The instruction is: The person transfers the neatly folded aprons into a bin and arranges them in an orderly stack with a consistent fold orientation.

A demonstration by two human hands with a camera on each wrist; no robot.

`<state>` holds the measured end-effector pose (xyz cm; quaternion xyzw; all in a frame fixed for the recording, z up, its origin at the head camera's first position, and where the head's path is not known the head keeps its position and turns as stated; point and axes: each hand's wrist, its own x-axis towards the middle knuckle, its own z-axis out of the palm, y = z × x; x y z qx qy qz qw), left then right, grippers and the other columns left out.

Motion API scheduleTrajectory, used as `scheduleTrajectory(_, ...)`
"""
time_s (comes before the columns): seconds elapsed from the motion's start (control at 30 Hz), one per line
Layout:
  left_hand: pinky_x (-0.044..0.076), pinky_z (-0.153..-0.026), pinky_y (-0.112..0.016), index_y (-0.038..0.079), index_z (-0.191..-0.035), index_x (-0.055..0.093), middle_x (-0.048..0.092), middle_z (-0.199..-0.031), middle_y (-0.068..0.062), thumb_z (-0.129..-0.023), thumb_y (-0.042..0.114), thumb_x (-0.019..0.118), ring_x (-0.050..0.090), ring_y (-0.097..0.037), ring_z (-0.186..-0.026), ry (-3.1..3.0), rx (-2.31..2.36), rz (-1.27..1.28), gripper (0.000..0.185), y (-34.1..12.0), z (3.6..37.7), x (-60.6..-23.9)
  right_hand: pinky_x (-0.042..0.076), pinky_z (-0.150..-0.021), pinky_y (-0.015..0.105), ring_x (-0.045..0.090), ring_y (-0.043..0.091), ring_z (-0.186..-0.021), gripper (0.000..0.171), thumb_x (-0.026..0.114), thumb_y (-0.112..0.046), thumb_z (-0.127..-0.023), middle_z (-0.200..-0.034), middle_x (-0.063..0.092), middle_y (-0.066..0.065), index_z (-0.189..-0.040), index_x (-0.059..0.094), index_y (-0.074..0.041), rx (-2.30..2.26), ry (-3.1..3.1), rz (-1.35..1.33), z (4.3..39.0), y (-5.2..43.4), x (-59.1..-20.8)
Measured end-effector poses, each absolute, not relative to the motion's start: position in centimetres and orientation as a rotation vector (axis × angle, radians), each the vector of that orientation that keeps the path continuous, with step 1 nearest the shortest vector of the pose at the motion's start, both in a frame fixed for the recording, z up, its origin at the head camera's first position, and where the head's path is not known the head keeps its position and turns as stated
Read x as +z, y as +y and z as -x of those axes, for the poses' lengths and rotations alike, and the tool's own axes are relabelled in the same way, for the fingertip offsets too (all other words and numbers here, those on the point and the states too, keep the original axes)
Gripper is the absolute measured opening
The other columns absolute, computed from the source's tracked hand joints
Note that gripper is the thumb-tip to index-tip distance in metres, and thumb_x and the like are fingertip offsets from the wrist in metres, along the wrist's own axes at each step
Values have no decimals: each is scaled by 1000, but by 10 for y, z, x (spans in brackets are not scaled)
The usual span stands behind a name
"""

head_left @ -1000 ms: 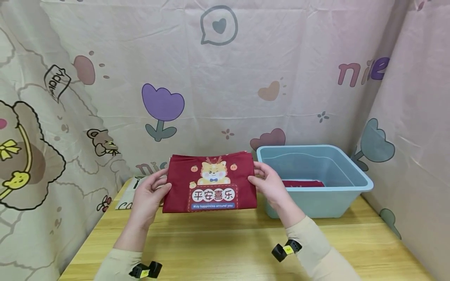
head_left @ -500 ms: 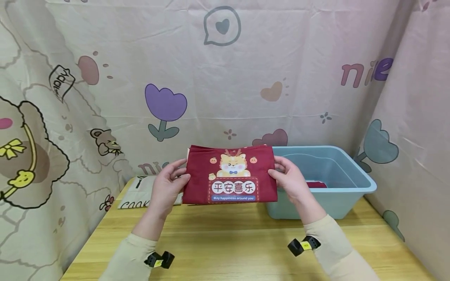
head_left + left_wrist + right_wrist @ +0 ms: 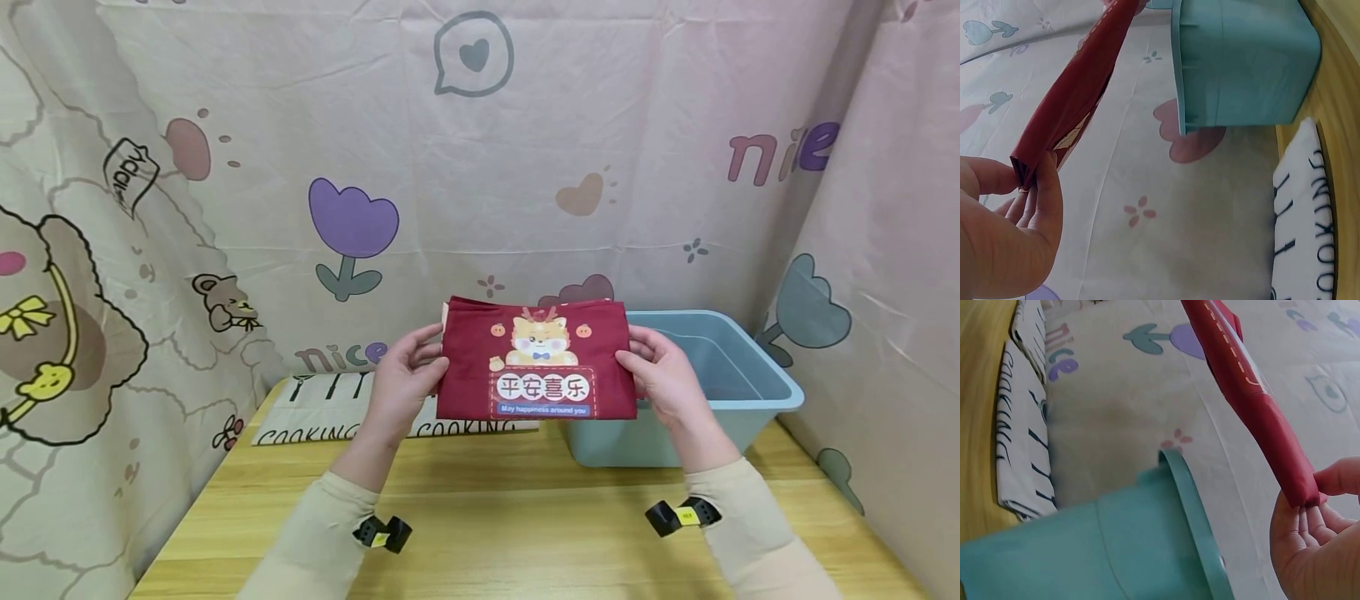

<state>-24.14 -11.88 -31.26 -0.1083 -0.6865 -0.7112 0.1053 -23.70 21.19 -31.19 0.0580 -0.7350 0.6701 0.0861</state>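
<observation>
A folded red cloth (image 3: 540,333), printed with a cartoon dog in antlers and a line of Chinese characters, is held up in front of me by both hands. My left hand (image 3: 407,375) pinches its left edge, thumb on the near face and fingers behind. At the opposite edge my right hand (image 3: 666,377) grips it the same way. In the left wrist view the cloth (image 3: 1072,106) shows several stacked layers and a pale lining. Its right part overlaps the blue plastic bin (image 3: 690,437) in the head view.
Two folded white cloths lettered COOKING, one at left (image 3: 311,412) and one partly behind the red cloth (image 3: 480,427), lie at the back of the wooden table (image 3: 480,517). A patterned curtain (image 3: 480,167) hangs behind and at both sides.
Both hands have carried the red cloth to the right and slightly up, across the front of the bin. More of the white cloths now shows; the red fabric inside the bin has become hidden.
</observation>
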Motion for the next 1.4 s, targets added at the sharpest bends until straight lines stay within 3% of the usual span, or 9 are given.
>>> scheduleTrajectory(0.5, 59, -65, -30, 6, -135, 59, 67, -111, -17, -91, -11, 61, 67, -17, -82, -1913, -2174, 374, 48, -70, 258, -304, 57, -73, 24, 59, 8, -96, 64, 63, -23, -98, -110, 55, -3, -151, 34, -2, 1917, -2156, -75, 238, 251, -304)
scheduleTrajectory(1.1, 57, -62, -29, 7, -133, 62, 69, -110, -17, -88, -10, 63, 67, -17, -80, -1889, -2256, 375, 48, -25, 278, -305, 54, -71, 17, 56, 8, -96, 72, 71, -33, -91, -112, 55, -10, -153, 38, -16, 1896, -2091, 67, 249, 288, -300)
scheduleTrajectory(1.4, 59, -69, -35, 8, -133, 62, 68, -113, -16, -89, -9, 64, 68, -22, -91, -1940, -2283, 344, 47, -2, 282, -304, 53, -68, 15, 52, 7, -97, 74, 72, -38, -87, -124, 53, -3, -152, 40, -24, 1915, -2067, 203, 256, 303, -302)
